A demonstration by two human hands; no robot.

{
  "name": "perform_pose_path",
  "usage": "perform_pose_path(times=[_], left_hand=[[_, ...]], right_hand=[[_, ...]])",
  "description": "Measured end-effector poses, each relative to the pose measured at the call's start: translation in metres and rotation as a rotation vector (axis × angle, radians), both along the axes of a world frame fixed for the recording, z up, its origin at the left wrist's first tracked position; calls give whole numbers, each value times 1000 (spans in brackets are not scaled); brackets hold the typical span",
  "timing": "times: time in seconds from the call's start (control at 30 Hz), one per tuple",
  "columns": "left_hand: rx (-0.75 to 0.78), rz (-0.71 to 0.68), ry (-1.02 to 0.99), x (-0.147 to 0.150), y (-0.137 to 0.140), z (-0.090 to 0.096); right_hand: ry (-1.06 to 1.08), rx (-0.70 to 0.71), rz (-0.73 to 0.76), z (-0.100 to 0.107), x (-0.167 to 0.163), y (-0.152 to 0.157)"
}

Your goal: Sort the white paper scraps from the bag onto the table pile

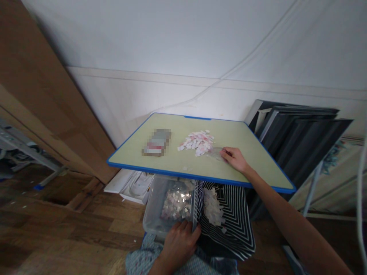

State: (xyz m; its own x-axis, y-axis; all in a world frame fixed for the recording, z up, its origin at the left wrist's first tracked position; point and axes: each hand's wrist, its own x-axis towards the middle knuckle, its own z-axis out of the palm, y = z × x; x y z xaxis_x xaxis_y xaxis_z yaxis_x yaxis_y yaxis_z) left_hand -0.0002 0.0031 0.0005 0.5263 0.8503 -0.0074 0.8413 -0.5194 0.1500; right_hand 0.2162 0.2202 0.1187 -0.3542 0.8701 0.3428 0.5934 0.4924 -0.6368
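Note:
On the small table, my right hand (pixel 235 158) has its fingers pinched together at the edge of a thin clear plastic piece (pixel 215 154). That piece lies flat against a pile of small white and pink paper-like pieces (pixel 197 142). Lower down, my left hand (pixel 182 240) is closed over the near right rim of a translucent plastic bin (pixel 155 214). Inside the bin sit many small pale, partly shiny pieces (pixel 176 204). Right of it, a black-and-white striped cloth or bag (pixel 237 217) carries another heap of pale pieces (pixel 213 208).
The pale tabletop (pixel 160 162) has a blue edge and stands against the wall. A blurred-out item (pixel 157 142) lies on its left side. Dark flat panels (pixel 301 137) lean at the right. An open white box (pixel 136 187) is on the wooden floor.

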Motion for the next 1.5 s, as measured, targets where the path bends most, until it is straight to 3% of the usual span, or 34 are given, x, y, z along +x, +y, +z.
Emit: perform_pose_path(times=[0.13, 0.3, 0.43, 0.67, 0.87, 1.13, 1.3, 1.5], left_hand=[[-8, 0, 9, 0, 0, 1], [-12, -1, 14, 0, 0, 2], [-17, -1, 18, 0, 0, 1], [-36, 8, 18, -1, 0, 2], [-11, 5, 11, -1, 0, 2], [-3, 0, 18, 0, -1, 2], [-21, 9, 24, 0, 0, 2], [-14, 1, 35, 0, 0, 1]], right_hand=[[70, -14, -49, 2, 2, -2], [3, -81, 82, 3, 2, -4], [48, -48, 18, 2, 1, -5], [13, -71, 58, 6, 0, -7], [58, -307, 183, 6, 4, -9], [53, -188, 93, 1, -3, -3], [-14, -203, 168, 3, -5, -5], [-14, -175, 154, 3, -9, -6]])
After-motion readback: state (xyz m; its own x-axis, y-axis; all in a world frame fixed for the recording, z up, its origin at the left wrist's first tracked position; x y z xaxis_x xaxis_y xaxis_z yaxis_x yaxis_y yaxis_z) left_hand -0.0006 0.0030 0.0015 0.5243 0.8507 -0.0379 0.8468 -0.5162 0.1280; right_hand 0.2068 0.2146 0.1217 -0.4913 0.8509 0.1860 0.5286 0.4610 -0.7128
